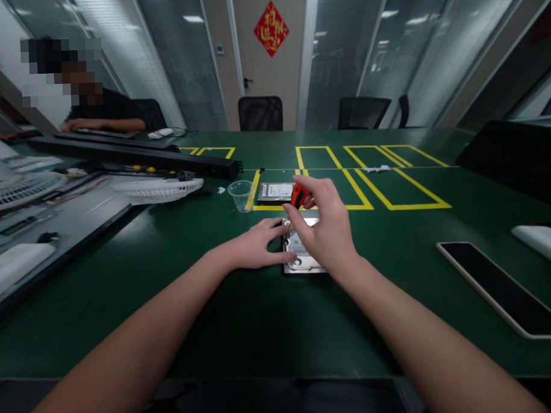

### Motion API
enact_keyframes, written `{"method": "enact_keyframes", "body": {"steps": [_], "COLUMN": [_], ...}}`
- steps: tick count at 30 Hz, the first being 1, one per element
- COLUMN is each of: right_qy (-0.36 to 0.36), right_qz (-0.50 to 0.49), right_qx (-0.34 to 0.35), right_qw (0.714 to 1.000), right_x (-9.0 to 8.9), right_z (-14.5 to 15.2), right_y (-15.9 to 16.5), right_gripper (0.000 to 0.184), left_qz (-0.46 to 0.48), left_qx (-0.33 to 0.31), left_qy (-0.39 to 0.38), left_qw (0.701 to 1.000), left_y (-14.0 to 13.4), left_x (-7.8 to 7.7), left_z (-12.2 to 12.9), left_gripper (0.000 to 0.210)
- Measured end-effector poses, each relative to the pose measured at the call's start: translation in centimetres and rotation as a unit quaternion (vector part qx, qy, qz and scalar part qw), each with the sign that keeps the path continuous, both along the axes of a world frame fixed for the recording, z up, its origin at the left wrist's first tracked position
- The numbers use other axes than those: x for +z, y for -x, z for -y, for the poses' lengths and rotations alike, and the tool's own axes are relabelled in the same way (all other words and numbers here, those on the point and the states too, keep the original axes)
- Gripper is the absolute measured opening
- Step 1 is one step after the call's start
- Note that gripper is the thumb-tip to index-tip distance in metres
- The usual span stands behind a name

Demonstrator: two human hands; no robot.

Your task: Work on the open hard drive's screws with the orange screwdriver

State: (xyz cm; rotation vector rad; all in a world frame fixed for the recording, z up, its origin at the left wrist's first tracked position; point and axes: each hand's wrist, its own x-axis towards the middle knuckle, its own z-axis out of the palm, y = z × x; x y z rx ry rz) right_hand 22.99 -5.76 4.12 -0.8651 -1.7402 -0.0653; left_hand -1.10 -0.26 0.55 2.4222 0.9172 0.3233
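Note:
A silver hard disk drive (300,267) lies flat on the green table in front of me. My left hand (259,243) rests at its left side with fingers spread, the thumb touching its top face and the other fingertips by its upper left edge. Above the drive, my right hand (328,220) is closed around the orange and black handle of a screwdriver (297,195). The handle tilts, and its thin shaft seems to point down to the drive's left edge near my left fingers; the tip is hard to make out. My right hand covers the drive's right part.
Behind the drive lie a second hard drive (275,192) and a clear plastic cup (242,195). Yellow tape (411,206) marks rectangles on the table (394,238). A phone (499,286) lies right; white fan parts (161,189) and a black bar (142,156) lie left. A person (104,110) sits far left.

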Motion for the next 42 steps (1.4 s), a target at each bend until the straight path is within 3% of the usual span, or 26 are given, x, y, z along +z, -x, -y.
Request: {"method": "enact_keyframes", "body": {"steps": [6,14,20,34,42], "right_qy": [0.020,-0.013,-0.005,0.012,-0.028], "right_qz": [-0.008,-0.006,0.003,-0.011,-0.008], "right_qx": [0.014,-0.006,0.003,0.045,-0.006], "right_qw": [1.000,1.000,1.000,0.999,1.000], "right_x": [-0.23,-0.08,-0.31,-0.40,-0.03], "right_z": [0.08,-0.19,-0.10,0.16,-0.20], "right_y": [0.14,-0.14,0.15,0.25,-0.08], "right_gripper": [0.059,0.045,0.057,0.047,0.041], "left_qz": [0.001,-0.013,-0.006,-0.002,-0.003], "left_qx": [-0.006,0.000,0.003,0.006,-0.002], "left_qy": [-0.003,-0.003,0.010,0.007,-0.003], "left_qw": [1.000,1.000,1.000,1.000,1.000], "left_y": [-0.16,-0.04,-0.09,-0.21,0.02], "left_x": [0.17,-0.04,0.09,0.16,0.05], "left_z": [0.02,0.01,0.07,-0.01,0.08], "left_gripper": [0.098,0.099,0.102,0.104,0.098]}}
